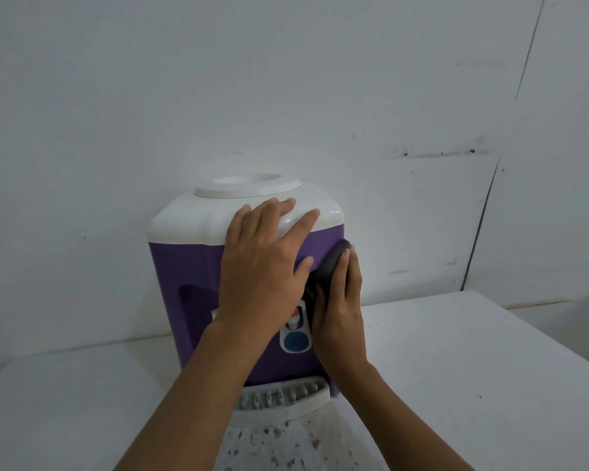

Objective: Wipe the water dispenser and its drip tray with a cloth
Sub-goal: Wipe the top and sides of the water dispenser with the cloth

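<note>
Bracing the water dispenser [184,263] on the table [456,351], the left hand [262,266] lies flat with spread fingers on its smooth white top; the right hand [337,300] presses a dark cloth [332,263] against the ribbed purple front. Pushing hard might slide the light plastic body; the slotted drip tray [283,397] sits nearest.

Left hand [262,263] covers red tap; dark cloth [330,270] mostly behind right hand [340,307]; forearms cut off.

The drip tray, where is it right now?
In the head view, the drip tray is low in the middle, sticking out from the foot of the purple water dispenser on the white table, between the person's two forearms.
</note>
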`<state>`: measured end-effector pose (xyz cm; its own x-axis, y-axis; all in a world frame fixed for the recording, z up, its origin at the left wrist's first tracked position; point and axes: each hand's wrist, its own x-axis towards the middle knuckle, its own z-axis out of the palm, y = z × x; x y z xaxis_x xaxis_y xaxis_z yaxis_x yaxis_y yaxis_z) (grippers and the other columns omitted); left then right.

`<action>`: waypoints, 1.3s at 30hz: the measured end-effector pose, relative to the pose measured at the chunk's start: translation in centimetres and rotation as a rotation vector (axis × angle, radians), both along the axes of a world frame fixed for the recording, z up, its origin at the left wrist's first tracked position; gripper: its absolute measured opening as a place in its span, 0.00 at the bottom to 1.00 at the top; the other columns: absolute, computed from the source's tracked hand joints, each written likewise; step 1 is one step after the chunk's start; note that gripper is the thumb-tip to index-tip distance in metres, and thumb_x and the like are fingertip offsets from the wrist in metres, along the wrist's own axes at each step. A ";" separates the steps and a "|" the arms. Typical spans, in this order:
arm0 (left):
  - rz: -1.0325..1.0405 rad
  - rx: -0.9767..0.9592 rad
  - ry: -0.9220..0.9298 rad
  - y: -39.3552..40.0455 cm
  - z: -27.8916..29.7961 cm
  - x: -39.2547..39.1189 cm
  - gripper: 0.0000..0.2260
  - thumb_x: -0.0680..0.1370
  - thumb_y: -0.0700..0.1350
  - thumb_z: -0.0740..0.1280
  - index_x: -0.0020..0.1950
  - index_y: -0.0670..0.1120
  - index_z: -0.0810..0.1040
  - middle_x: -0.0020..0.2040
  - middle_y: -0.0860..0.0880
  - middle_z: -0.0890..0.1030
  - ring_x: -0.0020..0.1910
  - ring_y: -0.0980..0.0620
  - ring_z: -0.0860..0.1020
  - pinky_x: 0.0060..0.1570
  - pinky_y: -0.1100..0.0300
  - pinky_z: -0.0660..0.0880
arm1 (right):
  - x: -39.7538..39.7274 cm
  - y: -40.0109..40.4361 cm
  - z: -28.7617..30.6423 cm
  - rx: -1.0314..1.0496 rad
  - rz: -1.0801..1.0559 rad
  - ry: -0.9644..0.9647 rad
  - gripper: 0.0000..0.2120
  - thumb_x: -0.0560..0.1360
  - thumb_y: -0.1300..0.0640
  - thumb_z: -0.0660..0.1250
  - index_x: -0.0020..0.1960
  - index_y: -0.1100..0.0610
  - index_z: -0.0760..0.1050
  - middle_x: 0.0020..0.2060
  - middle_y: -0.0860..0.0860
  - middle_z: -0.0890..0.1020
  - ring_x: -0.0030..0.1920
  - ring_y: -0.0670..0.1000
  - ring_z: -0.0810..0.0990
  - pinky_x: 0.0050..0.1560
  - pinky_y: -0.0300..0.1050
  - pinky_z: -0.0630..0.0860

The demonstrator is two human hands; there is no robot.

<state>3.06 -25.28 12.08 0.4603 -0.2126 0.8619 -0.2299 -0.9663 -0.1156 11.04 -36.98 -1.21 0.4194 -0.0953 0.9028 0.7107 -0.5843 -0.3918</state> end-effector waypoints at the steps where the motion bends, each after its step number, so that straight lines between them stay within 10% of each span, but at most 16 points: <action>1: 0.000 -0.005 0.006 0.0 0.1 0.0 0.30 0.76 0.53 0.78 0.77 0.52 0.75 0.72 0.45 0.75 0.72 0.43 0.72 0.77 0.42 0.65 | -0.1 -0.1 -0.1 -0.002 0.004 0.009 0.32 0.86 0.37 0.45 0.84 0.49 0.39 0.84 0.50 0.48 0.82 0.52 0.58 0.65 0.45 0.73; 15: 0.003 -0.028 0.047 -0.1 1.0 -0.6 0.31 0.76 0.54 0.77 0.78 0.54 0.73 0.71 0.48 0.74 0.72 0.45 0.72 0.76 0.47 0.64 | 0.3 -0.5 0.5 -0.133 -0.044 0.005 0.40 0.83 0.48 0.64 0.85 0.56 0.43 0.84 0.59 0.45 0.83 0.58 0.52 0.67 0.51 0.73; 25: -0.018 -0.029 0.103 0.1 1.4 -0.8 0.33 0.75 0.51 0.79 0.79 0.56 0.72 0.72 0.50 0.72 0.73 0.47 0.70 0.77 0.49 0.62 | -1.8 -1.8 -9.2 -0.283 -0.035 0.263 0.38 0.82 0.47 0.53 0.84 0.54 0.37 0.83 0.56 0.37 0.81 0.64 0.58 0.61 0.60 0.81; 34: -0.061 -0.027 0.150 1.0 1.9 -0.5 0.35 0.74 0.56 0.79 0.79 0.56 0.71 0.72 0.50 0.73 0.72 0.46 0.71 0.74 0.48 0.66 | -1.6 -0.9 1.0 -0.141 0.007 0.129 0.33 0.85 0.37 0.42 0.84 0.49 0.37 0.84 0.52 0.42 0.80 0.60 0.60 0.58 0.55 0.81; 39: -0.060 -0.003 0.184 1.0 1.8 -0.6 0.45 0.66 0.58 0.84 0.80 0.56 0.70 0.73 0.50 0.72 0.73 0.47 0.70 0.75 0.48 0.64 | -1.6 -0.8 -0.1 -0.150 -0.014 0.147 0.39 0.83 0.42 0.55 0.84 0.50 0.36 0.84 0.54 0.42 0.81 0.61 0.57 0.63 0.58 0.79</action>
<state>2.49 -24.26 13.85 0.5967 -0.2423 0.7650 -0.3041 -0.9505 -0.0638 9.43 -37.73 -1.34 0.5476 0.0284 0.8363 0.6432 -0.6536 -0.3989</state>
